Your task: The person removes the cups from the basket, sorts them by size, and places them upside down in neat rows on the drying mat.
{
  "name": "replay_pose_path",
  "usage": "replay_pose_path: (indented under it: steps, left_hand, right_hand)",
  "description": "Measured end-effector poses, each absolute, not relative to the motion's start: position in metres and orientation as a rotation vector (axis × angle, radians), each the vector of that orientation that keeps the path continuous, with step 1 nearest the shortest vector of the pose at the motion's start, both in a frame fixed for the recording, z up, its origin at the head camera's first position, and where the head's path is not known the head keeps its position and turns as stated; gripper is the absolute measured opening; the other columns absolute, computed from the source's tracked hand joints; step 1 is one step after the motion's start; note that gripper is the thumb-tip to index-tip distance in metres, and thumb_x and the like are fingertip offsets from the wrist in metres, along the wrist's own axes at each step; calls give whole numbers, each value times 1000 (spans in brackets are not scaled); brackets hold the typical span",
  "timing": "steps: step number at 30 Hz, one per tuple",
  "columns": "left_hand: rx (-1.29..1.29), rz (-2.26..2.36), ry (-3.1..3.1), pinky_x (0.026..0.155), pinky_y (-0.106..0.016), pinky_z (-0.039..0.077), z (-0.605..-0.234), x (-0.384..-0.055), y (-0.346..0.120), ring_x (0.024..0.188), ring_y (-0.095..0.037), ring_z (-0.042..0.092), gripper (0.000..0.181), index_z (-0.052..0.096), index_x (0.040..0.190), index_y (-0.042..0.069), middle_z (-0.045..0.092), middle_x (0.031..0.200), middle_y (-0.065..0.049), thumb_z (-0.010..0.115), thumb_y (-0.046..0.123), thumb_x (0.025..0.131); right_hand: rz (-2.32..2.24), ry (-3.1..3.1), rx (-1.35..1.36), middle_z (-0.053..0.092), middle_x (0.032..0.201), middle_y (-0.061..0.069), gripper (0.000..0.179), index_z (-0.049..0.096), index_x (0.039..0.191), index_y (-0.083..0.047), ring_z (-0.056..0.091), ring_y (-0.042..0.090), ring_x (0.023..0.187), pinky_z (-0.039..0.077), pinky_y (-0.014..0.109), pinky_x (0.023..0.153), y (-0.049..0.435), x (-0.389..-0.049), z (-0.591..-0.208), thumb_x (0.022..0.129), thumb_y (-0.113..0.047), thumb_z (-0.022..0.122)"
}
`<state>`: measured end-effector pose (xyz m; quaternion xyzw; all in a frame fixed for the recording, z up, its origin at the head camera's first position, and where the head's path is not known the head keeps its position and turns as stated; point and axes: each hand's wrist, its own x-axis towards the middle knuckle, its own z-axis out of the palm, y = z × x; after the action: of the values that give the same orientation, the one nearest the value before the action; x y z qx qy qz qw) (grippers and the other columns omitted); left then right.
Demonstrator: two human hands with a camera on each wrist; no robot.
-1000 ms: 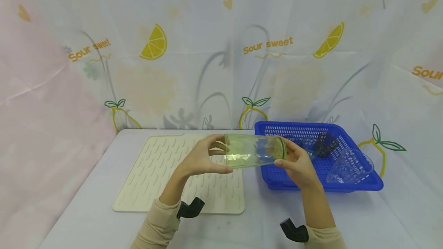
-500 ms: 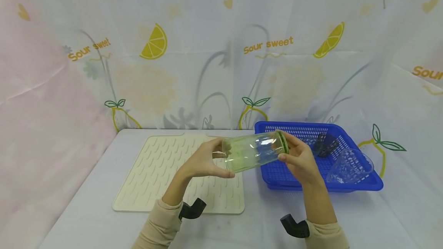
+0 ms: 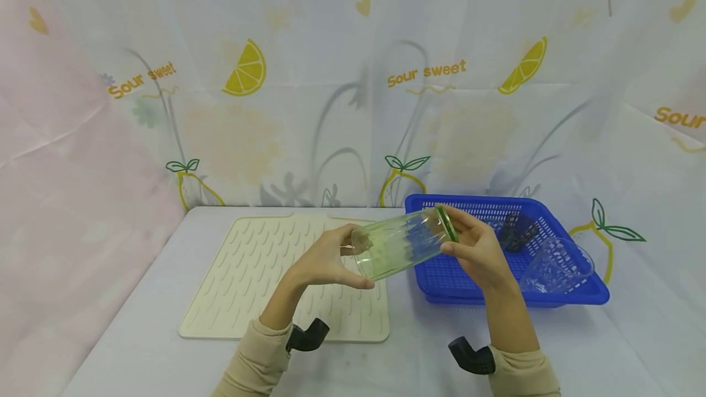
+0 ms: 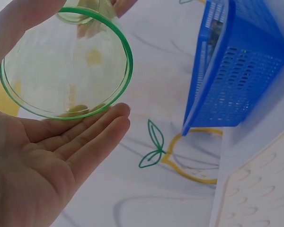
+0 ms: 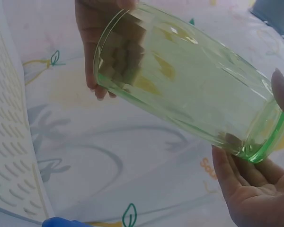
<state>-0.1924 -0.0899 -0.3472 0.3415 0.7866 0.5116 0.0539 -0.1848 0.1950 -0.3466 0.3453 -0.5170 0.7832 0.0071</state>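
Observation:
A pale green, see-through drinking glass (image 3: 402, 245) is held in the air on its side, its thick-bottomed end tilted up to the right. My left hand (image 3: 322, 259) holds the open end, thumb below and fingers behind. In the left wrist view the green rim (image 4: 129, 75) lies between the thumb and fingers of that hand. My right hand (image 3: 477, 251) grips the base end between thumb and fingers. The right wrist view shows the side of the glass (image 5: 184, 90) and the fingers about its base.
A cream ridged drying mat (image 3: 237, 287) lies on the white table, below and left of the glass. To the right stands a blue plastic basket (image 3: 458, 296). Inside it are a clear glass (image 3: 554, 265) and a dark patterned item (image 3: 518, 231). A printed cloth hangs behind.
The glass has tipped from nearly level to a slant, base end up and open end slightly down. Both hands have kept their hold on it.

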Motion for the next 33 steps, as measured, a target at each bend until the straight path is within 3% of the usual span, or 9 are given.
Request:
replay_pose_path:
  steps: [8, 13, 21, 25, 28, 33]
  left_hand:
    - [1046, 1541, 2413, 94, -31, 51, -352, -191, -84, 102, -22, 59, 69, 54, 116, -2, 61, 109, -11, 87, 20, 59]
    - [1030, 1550, 2411, 94, -31, 51, -355, -190, -81, 105, -24, 59, 70, 53, 116, -2, 61, 111, -12, 86, 21, 60]
    - [1013, 1593, 2393, 103, -36, 45, -357, -187, -86, 115, -25, 55, 80, 46, 131, 1, 58, 121, -11, 86, 15, 63]
    - [970, 1605, 2409, 106, -38, 41, -363, -184, -94, 121, -30, 51, 83, 42, 135, -3, 53, 129, -16, 86, 15, 66]
    - [943, 1632, 2418, 106, -39, 41, -373, -179, -104, 122, -35, 50, 82, 40, 135, -6, 51, 129, -21, 84, 16, 69]
    - [873, 1702, 2438, 104, -38, 44, -399, -168, -127, 117, -34, 54, 73, 44, 132, -4, 56, 123, -18, 81, 17, 73]
  right_hand:
    - [2459, -1548, 1164, 58, 129, 10, 50, 52, 132, -2, 55, 18, 117, 47, 25, 99, 191, -189, -342, 85, -3, 69]
    - [2410, -1624, 1117, 59, 129, 9, 47, 53, 130, -4, 55, 19, 117, 49, 25, 96, 191, -191, -340, 86, -9, 69]
    - [2314, -1773, 1000, 61, 121, 2, 41, 57, 124, -10, 55, 14, 109, 51, 20, 88, 185, -195, -332, 85, -3, 68]
    - [2185, -1937, 1013, 62, 118, -1, 43, 57, 124, -11, 57, 13, 105, 53, 21, 83, 181, -200, -327, 83, -1, 69]
    - [2080, -2061, 982, 60, 116, -3, 48, 55, 125, -5, 58, 11, 105, 54, 20, 82, 177, -204, -324, 81, -2, 72]
    - [1943, -2242, 897, 58, 119, -1, 59, 48, 130, 7, 58, 7, 108, 53, 20, 85, 172, -212, -323, 78, -2, 74]
